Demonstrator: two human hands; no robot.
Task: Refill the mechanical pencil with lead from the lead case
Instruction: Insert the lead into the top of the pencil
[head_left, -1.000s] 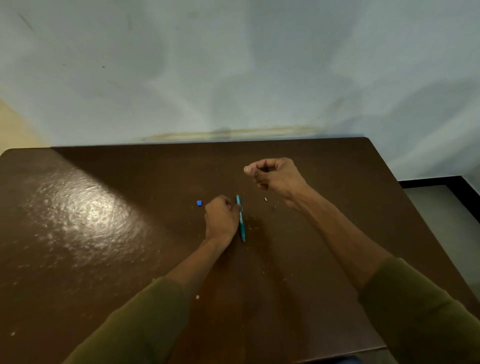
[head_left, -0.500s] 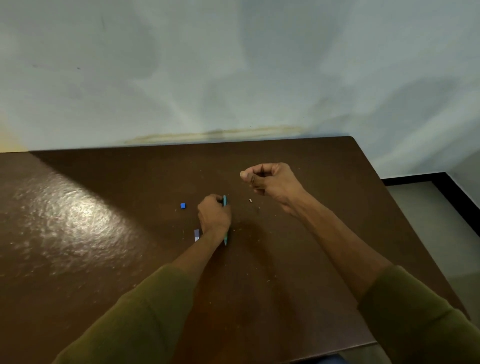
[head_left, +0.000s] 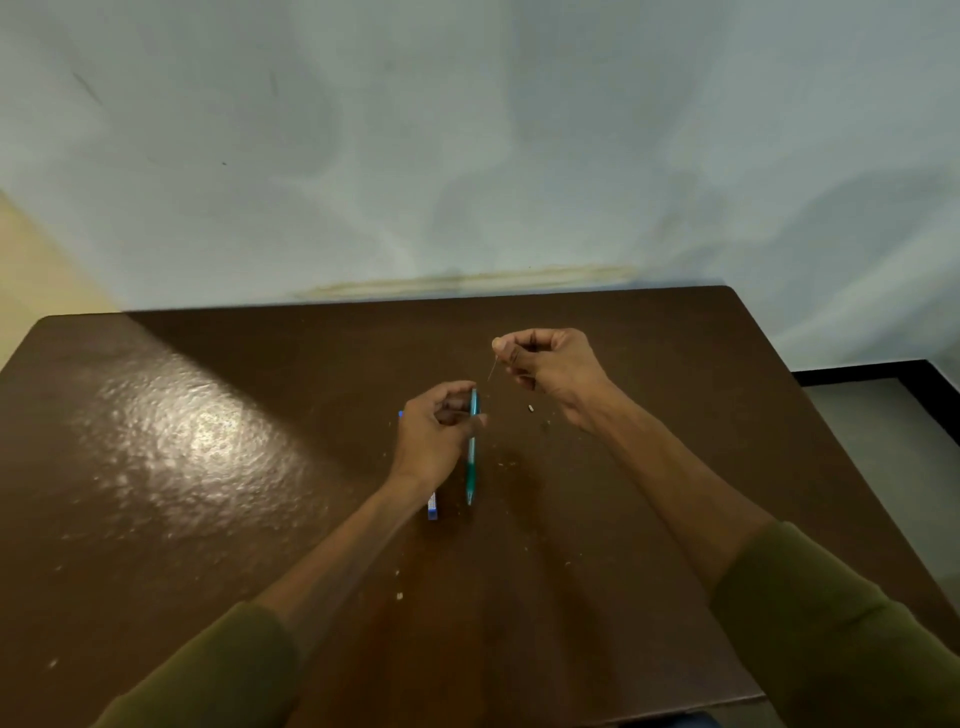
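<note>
Mid-frame, left hand (head_left: 431, 441) fingers wrapped round the teal pencil (head_left: 471, 452), right hand (head_left: 550, 364) pinching a lead (head_left: 491, 371) (case (head_left: 432, 506) sits under the wrist), so next is probably threading it in, steady aim needed.

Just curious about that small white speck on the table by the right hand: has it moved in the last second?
No. The white speck lies on the table just right of the pencil, as before; only the camera shifted.
</note>
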